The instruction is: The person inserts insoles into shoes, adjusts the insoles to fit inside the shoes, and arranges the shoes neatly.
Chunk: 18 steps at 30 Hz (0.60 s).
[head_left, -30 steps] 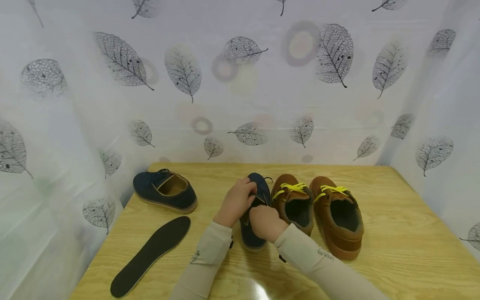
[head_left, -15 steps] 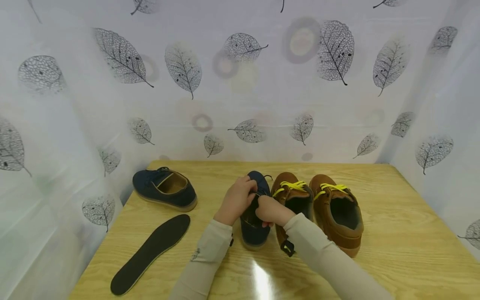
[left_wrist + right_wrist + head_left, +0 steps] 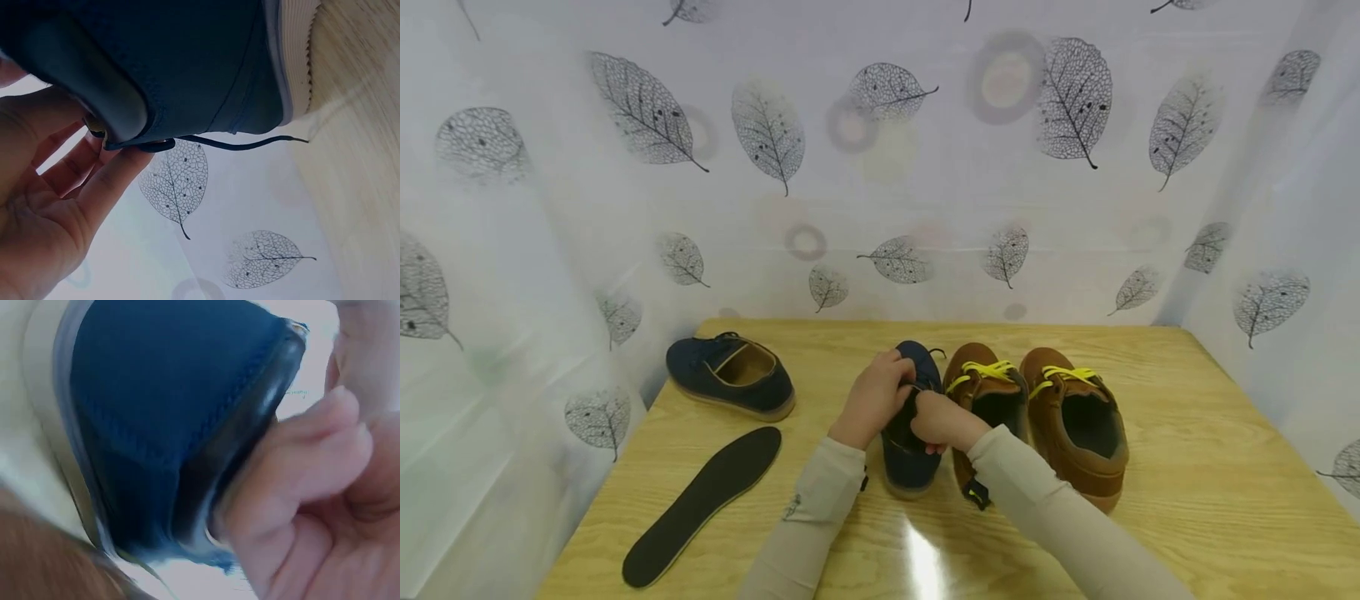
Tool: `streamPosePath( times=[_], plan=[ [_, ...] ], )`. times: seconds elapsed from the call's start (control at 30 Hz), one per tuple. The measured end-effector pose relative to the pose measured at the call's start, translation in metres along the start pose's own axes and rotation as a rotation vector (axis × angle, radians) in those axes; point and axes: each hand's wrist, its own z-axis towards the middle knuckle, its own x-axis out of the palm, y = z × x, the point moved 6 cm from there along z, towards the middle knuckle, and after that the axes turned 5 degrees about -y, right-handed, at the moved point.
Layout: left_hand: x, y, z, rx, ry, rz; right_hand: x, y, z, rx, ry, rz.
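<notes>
Head view: a navy shoe (image 3: 912,433) stands on the wooden table (image 3: 1187,467), just beside a brown pair with yellow laces (image 3: 1037,408). Left hand (image 3: 872,400) grips the shoe's collar at the opening; right hand (image 3: 942,421) pinches the opposite edge — fingers curled over the rim. The right wrist view is blurred, so finger depth inside the shoe is uncertain. A second navy shoe (image 3: 730,377) and a loose insole (image 3: 703,504) lie well apart — to the left.

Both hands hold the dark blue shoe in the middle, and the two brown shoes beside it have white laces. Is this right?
Not quite. Both hands, left hand and right hand, do hold the dark blue shoe, but the two brown shoes beside it have yellow laces, not white. The head view shows this.
</notes>
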Motion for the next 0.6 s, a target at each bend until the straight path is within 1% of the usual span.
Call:
streamPosePath(
  times=[0.1,0.17,0.2,0.3,0.37,0.53,0.6],
  plan=[
    [0.000,0.000,0.000,-0.009,0.012,-0.007,0.003,0.010,-0.007,-0.111,-0.052,-0.219],
    [0.000,0.000,0.001,-0.013,0.014,-0.013,0.005,0.018,-0.012,-0.194,-0.092,-0.316],
    [0.000,0.000,0.001,-0.015,0.014,-0.017,0.007,0.021,-0.013,-0.230,-0.103,-0.345],
    [-0.001,0.000,0.001,-0.015,0.009,-0.021,0.010,0.026,-0.016,-0.306,-0.109,-0.377],
    [-0.002,0.000,0.001,-0.013,0.009,-0.021,0.012,0.027,-0.017,-0.322,-0.098,-0.395],
    [-0.002,-0.001,0.001,0.004,0.010,-0.015,0.015,0.028,-0.018,-0.310,-0.068,-0.435],
    [-0.003,-0.001,0.001,0.010,0.009,-0.017,0.014,0.028,-0.018,-0.295,-0.057,-0.413]
  ],
)
